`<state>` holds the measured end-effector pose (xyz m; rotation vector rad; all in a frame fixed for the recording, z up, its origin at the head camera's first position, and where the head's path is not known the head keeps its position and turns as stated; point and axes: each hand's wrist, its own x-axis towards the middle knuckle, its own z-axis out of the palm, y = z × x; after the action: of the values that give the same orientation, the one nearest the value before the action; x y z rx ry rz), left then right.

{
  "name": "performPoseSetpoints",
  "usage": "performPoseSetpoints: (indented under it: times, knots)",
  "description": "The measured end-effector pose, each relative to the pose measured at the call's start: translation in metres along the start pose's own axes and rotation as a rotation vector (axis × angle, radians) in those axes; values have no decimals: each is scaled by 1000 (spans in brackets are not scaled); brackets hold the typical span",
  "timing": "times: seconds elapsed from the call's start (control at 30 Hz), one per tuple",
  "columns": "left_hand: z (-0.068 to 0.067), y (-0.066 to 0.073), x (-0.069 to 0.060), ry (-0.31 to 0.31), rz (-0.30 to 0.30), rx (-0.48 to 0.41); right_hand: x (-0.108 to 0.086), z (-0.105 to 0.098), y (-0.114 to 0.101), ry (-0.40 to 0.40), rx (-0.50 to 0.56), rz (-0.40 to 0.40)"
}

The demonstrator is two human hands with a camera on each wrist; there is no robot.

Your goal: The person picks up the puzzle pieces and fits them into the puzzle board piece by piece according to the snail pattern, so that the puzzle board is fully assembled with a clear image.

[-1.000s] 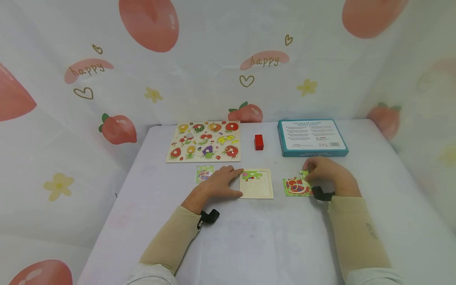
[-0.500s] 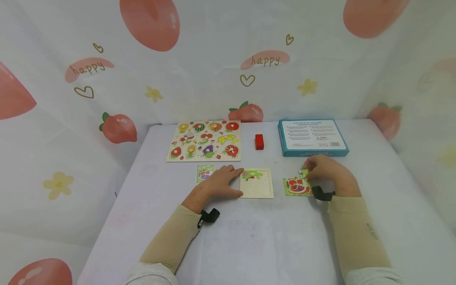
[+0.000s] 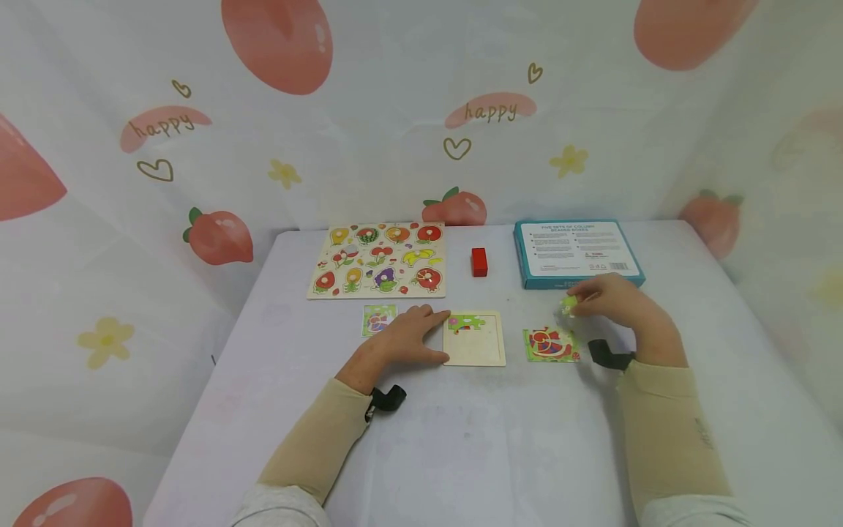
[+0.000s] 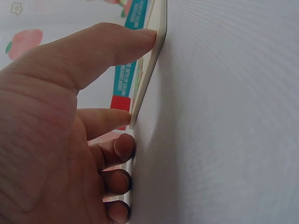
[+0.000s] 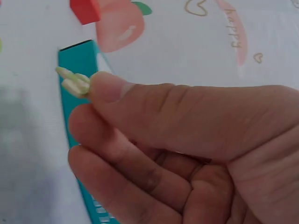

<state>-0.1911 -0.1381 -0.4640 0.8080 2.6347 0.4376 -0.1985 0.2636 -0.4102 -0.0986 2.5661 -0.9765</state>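
Observation:
A light wooden puzzle tray [image 3: 472, 350] lies mid-table with green joined pieces along its upper left. My left hand [image 3: 410, 337] rests at the tray's left side. Its index finger and thumb are fairly straight and spread, touching the two left corners; in the left wrist view the thumb [image 4: 126, 44] presses on the tray edge. My right hand [image 3: 619, 300] pinches a small green puzzle piece [image 3: 568, 304] between thumb and fingers, raised above the table. In the right wrist view the piece [image 5: 74, 83] shows edge-on. Below it lies a stack of colourful puzzle pieces [image 3: 552, 345].
Behind my right hand sits a teal box [image 3: 579, 256]. A red block [image 3: 479, 262] stands behind the tray. At back left lies a fruit peg board [image 3: 377, 261]. A small picture card [image 3: 378, 320] lies beside my left hand, partly covered.
My right hand has lifted the green puzzle piece off the stack, moving up and slightly right, and the stack is now uncovered. My left hand and the tray stay put.

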Motion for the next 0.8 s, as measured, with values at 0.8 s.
performPoseSetpoints:
  times: [0.8]
  knots:
    - [-1, 0, 0, -2, 18, 6, -55, -25, -46, 307, -20, -156]
